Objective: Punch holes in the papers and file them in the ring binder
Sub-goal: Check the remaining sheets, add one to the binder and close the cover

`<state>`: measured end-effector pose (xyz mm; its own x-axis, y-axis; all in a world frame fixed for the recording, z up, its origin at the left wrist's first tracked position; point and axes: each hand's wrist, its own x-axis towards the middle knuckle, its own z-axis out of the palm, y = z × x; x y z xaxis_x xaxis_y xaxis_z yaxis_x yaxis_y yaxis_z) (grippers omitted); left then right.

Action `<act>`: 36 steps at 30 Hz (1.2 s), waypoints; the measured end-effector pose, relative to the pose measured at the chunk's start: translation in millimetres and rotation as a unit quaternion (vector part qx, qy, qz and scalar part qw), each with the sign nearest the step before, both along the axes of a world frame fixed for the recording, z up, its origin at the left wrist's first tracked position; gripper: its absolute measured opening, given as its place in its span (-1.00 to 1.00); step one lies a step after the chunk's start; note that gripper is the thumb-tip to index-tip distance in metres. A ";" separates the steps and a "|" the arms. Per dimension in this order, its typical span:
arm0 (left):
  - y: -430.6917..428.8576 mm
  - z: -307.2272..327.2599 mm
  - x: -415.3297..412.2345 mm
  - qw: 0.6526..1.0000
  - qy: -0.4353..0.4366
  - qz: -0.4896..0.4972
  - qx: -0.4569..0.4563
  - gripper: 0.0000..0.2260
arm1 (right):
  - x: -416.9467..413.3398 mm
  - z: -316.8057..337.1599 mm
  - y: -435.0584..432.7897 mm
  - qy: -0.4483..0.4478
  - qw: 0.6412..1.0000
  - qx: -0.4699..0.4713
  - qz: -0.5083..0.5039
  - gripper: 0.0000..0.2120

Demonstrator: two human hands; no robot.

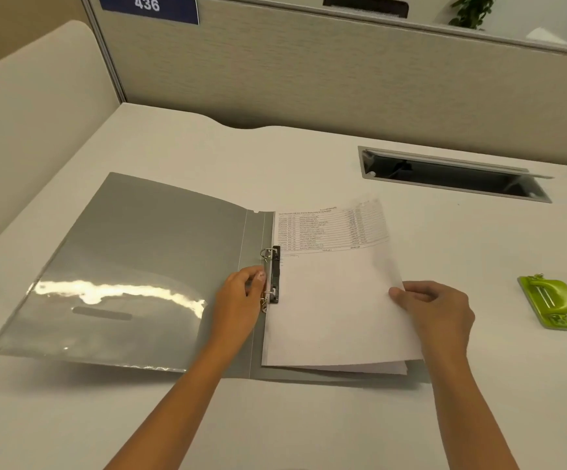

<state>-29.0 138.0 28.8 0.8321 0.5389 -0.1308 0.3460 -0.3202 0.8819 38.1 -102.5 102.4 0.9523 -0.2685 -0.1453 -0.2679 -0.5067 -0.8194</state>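
A grey ring binder (160, 266) lies open on the white bench (309, 429), its clear-pocketed front cover spread out to the left of the left hand (241, 300). That hand rests on the spine with its fingers (258, 274) curled against the metal ring mechanism (272, 276), thumb and fingertips touching the rings; whether they pinch anything cannot be told. Just to the right of those fingers lie the papers (329, 300), a small stack on the binder's back cover with the left edge at the rings. The top sheet bears a printed table in its upper part; the print is too small to read, apart from what looks like a totals line at the bottom of it. The right hand (438, 310) holds the right edge of the top sheet, thumb on top and fingers closed under it, lifting that edge slightly. Well to the right of this hand sits a green hole punch (550, 300). Beyond the hands, a blue sign (148, 6) on the partition reads "436".
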 end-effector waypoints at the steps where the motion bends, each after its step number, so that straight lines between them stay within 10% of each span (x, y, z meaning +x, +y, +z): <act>1: 1.6 1.8 0.8 1.000 -0.004 0.006 -0.014 -0.78 | -0.1 4.5 0.4 -0.004 1.000 0.011 0.007 -0.82; 13: 23.8 77.5 10.9 0.989 -0.053 0.005 -0.139 -0.68 | -18.2 63.0 84.9 -0.032 0.959 0.209 0.190 -0.87; 36: 87.1 104.2 6.4 0.983 0.067 0.038 -0.166 -0.86 | -39.6 6.3 143.5 -0.071 0.947 0.071 0.305 -0.79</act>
<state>-22.6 225.1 133.0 0.7552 0.5073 -0.4151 0.4770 0.0090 0.8789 -1.5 41.0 108.8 0.9369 0.3496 0.0015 0.1560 -0.4143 -0.8967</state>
